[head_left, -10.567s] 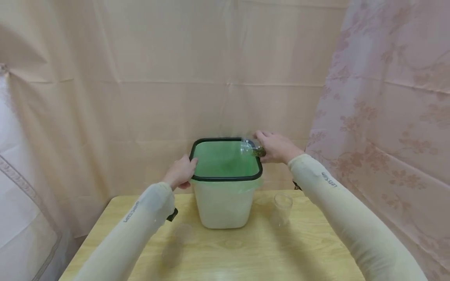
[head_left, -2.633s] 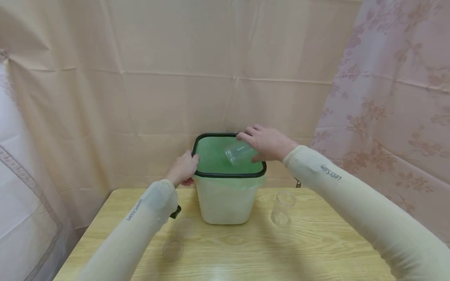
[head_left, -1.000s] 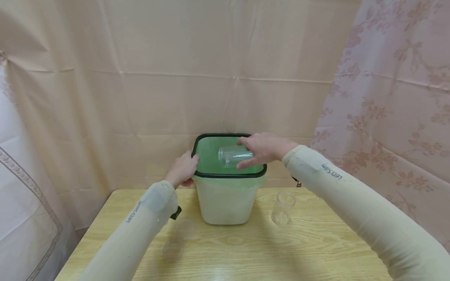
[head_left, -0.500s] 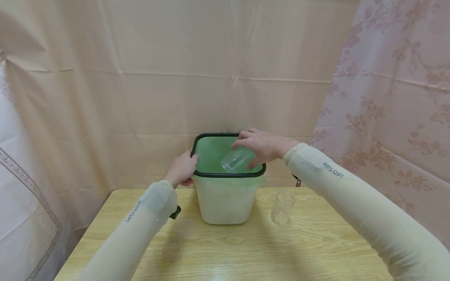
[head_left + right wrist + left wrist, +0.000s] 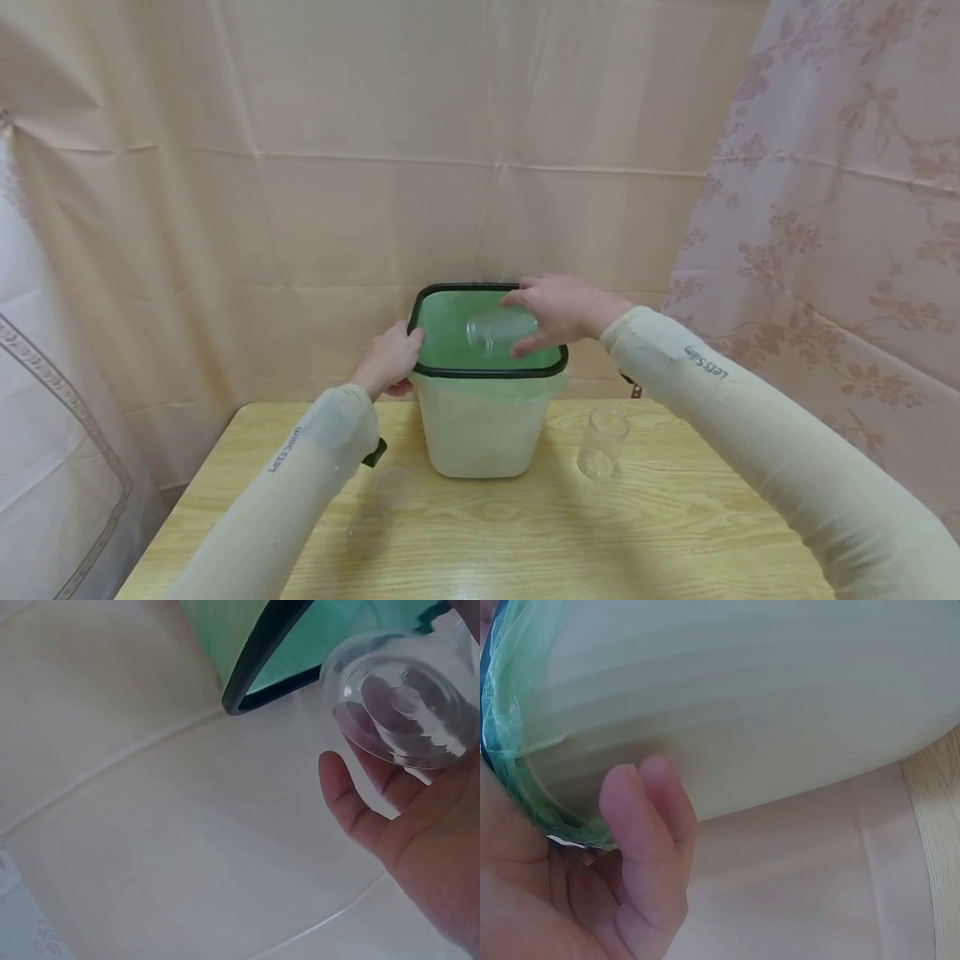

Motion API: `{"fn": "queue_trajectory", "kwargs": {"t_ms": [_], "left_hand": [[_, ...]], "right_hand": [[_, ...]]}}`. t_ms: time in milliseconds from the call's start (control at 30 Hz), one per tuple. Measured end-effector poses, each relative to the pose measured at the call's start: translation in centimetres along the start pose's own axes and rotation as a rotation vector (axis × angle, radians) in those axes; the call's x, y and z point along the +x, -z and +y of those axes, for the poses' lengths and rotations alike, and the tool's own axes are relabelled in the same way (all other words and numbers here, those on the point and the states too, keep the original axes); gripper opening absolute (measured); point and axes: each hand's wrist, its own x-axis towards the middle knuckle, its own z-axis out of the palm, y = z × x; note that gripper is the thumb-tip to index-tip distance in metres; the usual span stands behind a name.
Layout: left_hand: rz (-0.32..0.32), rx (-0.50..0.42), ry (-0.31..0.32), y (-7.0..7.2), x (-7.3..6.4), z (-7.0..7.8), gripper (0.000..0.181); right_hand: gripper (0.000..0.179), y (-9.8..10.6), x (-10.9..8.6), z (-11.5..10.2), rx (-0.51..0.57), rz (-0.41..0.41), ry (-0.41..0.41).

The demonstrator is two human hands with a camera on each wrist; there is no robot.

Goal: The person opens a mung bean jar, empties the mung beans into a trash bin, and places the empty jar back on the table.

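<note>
A whitish trash bin [image 5: 480, 433] stands on the table, lined with a green bag [image 5: 450, 325] under a black rim [image 5: 491, 374]. At its left side my left hand [image 5: 392, 358] grips the rim; the left wrist view shows the fingers [image 5: 641, 825] curled beneath the bag's folded edge. My right hand [image 5: 566, 310] holds a clear plastic jar [image 5: 491, 331] on its side over the bin, mouth to the left. I see nothing inside the jar. In the right wrist view the jar's round base [image 5: 405, 701] faces the camera.
Another clear jar [image 5: 602, 442] stands upright on the wooden table [image 5: 480, 542], right of the bin. Two clear round discs [image 5: 369, 533], seemingly lids, lie at front left by my left forearm. A beige curtain [image 5: 337, 208] hangs behind, a floral one [image 5: 840, 233] at right.
Dark green bits lay in the jar about ten seconds ago; none show now. Over the last second the jar dipped mouth-down, then came back near level. My left hand stayed on the rim.
</note>
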Motion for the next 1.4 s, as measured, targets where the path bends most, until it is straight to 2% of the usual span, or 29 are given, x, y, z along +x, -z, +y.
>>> {"fn": "queue_trajectory", "kwargs": {"t_ms": [133, 367, 667, 767, 1133, 1400], "left_hand": [[-0.003, -0.003, 0.001, 0.04, 0.02, 0.08, 0.056], [-0.005, -0.01, -0.005, 0.11, -0.07, 0.17, 0.053], [-0.003, -0.013, -0.012, 0.06, -0.27, 0.03, 0.052], [-0.002, -0.009, -0.011, 0.01, -0.25, -0.03, 0.052], [0.002, -0.008, -0.005, -0.04, -0.16, -0.07, 0.054], [0.008, -0.01, -0.004, -0.1, -0.23, -0.02, 0.048]], "right_hand": [[0.085, 0.11, 0.07, 0.01, -0.005, 0.007, -0.044], [0.085, 0.12, 0.03, 0.12, -0.003, 0.018, -0.041], [0.078, -0.3, -0.28, 0.13, -0.007, 0.041, 0.063], [0.078, -0.37, -0.38, 0.12, -0.009, 0.05, 0.07], [0.079, -0.6, -0.51, 0.1, -0.002, 0.066, -0.019], [0.079, -0.78, -0.71, 0.17, 0.012, 0.072, -0.01]]}}
